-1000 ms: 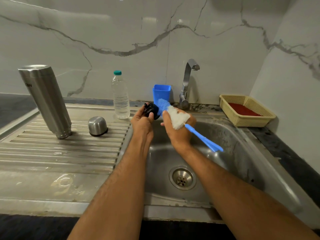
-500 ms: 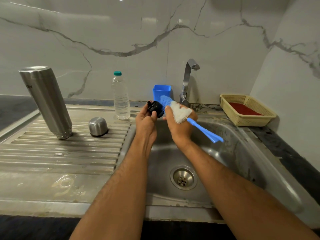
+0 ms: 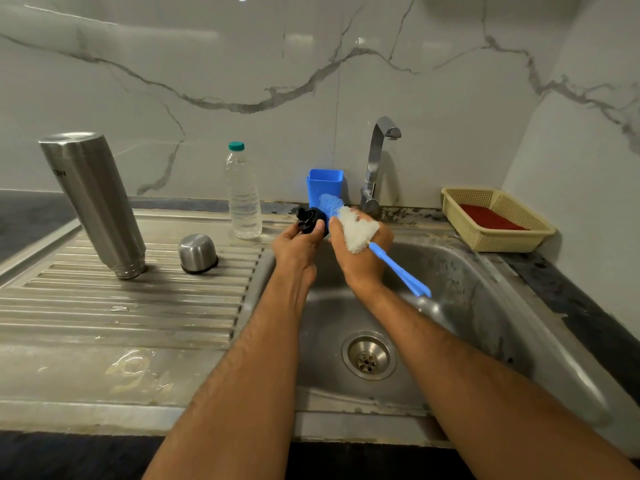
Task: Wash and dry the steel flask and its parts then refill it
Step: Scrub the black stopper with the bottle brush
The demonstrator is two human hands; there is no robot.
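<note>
1. Compared with half a second ago, little differs: both hands sit at almost the same spot above the back of the sink [image 3: 485,306], and the brush's blue tip stays against the black stopper.
2. The left hand [image 3: 298,244] grips the black stopper [image 3: 310,220], fingers curled round it, above the sink's back left corner.
3. The right hand [image 3: 360,258] holds the bottle brush [image 3: 356,232] by its bristled head, fingers closed on the white bristles; its blue handle slants down to the right over the basin.
4. The steel flask [image 3: 93,202] stands upside down, mouth on the ribbed drainboard [image 3: 121,306] of the bench, leaning slightly left in this wide view. Its surface is brushed and shiny, with small lettering near the top.
5. The steel cup lid [image 3: 198,252] rests open side down just right of the flask, not touching it.
6. A clear water bottle [image 3: 243,199] with a green cap stands upright behind the drainboard, holding water.
7. A blue plastic holder [image 3: 325,183] stands by the tap [image 3: 375,164]; its contents cannot be seen.
8. A yellow mesh basket [image 3: 498,233] on the right holds something flat and red.
</note>
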